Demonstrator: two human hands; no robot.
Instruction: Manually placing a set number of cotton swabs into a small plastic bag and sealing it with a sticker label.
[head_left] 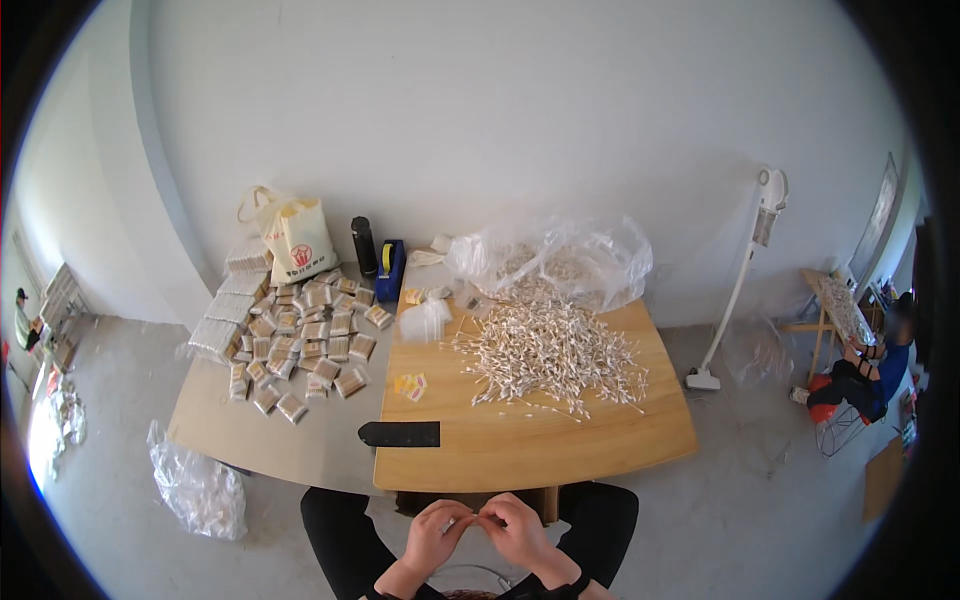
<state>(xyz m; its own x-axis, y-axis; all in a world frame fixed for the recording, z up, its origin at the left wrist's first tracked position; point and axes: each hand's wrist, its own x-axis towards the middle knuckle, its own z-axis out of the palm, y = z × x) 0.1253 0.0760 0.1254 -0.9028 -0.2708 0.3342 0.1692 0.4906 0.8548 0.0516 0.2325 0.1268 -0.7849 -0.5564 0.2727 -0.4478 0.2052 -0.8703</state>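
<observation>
My left hand (436,533) and my right hand (519,532) meet over my lap, just off the near edge of the wooden board (540,455). Fingertips of both are pinched together around something small and pale, too little to name. Beyond them a big loose heap of cotton swabs (555,350) covers the middle of the board. Small yellow cards (410,386) and small clear plastic bags (425,321) lie left of the heap. A black strip (400,434) is on the board's near left edge.
Many packed swab bundles (310,335) spread over the left table, beside stacked white packs (225,315), a tote bag (302,245), a black bottle (363,247) and a blue tape dispenser (391,272). A stick vacuum (740,280) leans right. Another person (885,365) sits far right.
</observation>
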